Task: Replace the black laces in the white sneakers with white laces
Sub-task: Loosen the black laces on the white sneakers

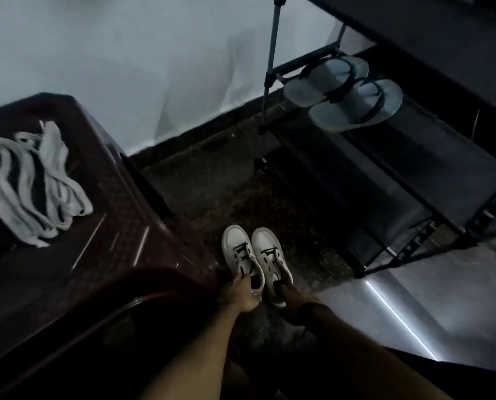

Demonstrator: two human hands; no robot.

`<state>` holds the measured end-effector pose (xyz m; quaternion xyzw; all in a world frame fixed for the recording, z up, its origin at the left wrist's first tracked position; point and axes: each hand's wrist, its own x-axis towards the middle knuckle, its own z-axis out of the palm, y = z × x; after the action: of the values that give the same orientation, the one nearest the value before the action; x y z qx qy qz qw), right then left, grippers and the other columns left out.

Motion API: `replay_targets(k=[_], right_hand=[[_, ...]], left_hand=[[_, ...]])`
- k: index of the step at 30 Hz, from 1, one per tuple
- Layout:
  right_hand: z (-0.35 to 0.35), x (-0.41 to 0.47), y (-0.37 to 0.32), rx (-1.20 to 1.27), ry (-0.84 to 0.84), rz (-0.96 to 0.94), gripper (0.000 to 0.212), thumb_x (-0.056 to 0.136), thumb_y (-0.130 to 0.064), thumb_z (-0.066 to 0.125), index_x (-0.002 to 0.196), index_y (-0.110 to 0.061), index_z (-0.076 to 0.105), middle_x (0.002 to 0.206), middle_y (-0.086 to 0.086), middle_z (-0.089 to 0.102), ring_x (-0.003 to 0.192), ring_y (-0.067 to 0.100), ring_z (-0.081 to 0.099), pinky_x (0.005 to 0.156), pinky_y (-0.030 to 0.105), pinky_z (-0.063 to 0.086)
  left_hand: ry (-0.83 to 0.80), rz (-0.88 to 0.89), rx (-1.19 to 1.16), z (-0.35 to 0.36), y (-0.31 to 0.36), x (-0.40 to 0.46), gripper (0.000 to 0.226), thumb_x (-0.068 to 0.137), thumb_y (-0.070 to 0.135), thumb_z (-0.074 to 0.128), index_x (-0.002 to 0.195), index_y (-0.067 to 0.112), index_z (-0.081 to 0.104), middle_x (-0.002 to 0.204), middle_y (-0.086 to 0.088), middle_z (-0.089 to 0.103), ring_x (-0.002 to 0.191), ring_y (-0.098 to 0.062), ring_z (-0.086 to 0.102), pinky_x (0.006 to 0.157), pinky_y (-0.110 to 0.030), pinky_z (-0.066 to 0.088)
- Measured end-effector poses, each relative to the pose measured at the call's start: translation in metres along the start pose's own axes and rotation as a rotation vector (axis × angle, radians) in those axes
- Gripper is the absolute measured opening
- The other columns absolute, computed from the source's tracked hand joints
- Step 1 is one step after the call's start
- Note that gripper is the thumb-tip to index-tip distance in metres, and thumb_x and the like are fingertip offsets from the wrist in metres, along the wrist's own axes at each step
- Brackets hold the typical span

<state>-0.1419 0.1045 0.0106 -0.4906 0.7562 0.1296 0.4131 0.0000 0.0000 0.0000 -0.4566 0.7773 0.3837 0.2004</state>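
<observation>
Each hand held a sneaker by its heel on the floor: left hand (242,294) on the left sneaker (241,254), right hand (294,303) on the right sneaker (271,259). White laces (30,183) waited on the dark surface (120,226); lifting both sneakers level there would ease unlacing.

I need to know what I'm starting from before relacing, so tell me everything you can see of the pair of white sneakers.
The white sneakers are a low-top pair, smooth white uppers, still threaded with black laces. They sit side by side, toes pointing away, over the dark speckled floor. The left hand grips the left shoe's heel opening; the right hand holds the right shoe's heel. Dim light hides finer detail.
</observation>
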Motion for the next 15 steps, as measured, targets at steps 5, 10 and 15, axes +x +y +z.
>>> replay_targets(k=[5,10,15], right_hand=[[0.020,0.019,-0.003,-0.033,0.023,0.017,0.047,0.101,-0.027,0.044,0.146,-0.014,0.036,0.153,0.012,0.033,0.136,0.032,0.038,0.107,0.038,0.036],[0.014,0.019,-0.009,-0.027,0.195,-0.012,0.036,0.095,-0.014,0.048,0.131,-0.016,0.047,0.137,0.010,0.050,0.122,0.032,0.052,0.095,0.038,0.045],[-0.036,0.003,-0.026,-0.115,0.311,-0.048,0.040,0.094,-0.014,0.049,0.134,-0.013,0.043,0.138,0.013,0.049,0.123,0.034,0.052,0.093,0.041,0.046]], left_hand=[[-0.076,0.008,0.138,0.033,-0.009,0.016,0.054,0.089,0.034,0.068,0.135,0.013,0.049,0.151,-0.005,0.035,0.135,-0.028,0.043,0.109,-0.037,0.039],[0.178,0.064,0.099,0.032,-0.007,0.019,0.033,0.096,0.018,0.052,0.129,0.015,0.054,0.139,-0.007,0.049,0.126,-0.026,0.050,0.103,-0.033,0.039],[0.348,0.104,0.071,-0.020,0.015,-0.006,0.033,0.096,0.019,0.056,0.129,0.017,0.056,0.137,-0.004,0.052,0.121,-0.024,0.055,0.094,-0.034,0.046]])
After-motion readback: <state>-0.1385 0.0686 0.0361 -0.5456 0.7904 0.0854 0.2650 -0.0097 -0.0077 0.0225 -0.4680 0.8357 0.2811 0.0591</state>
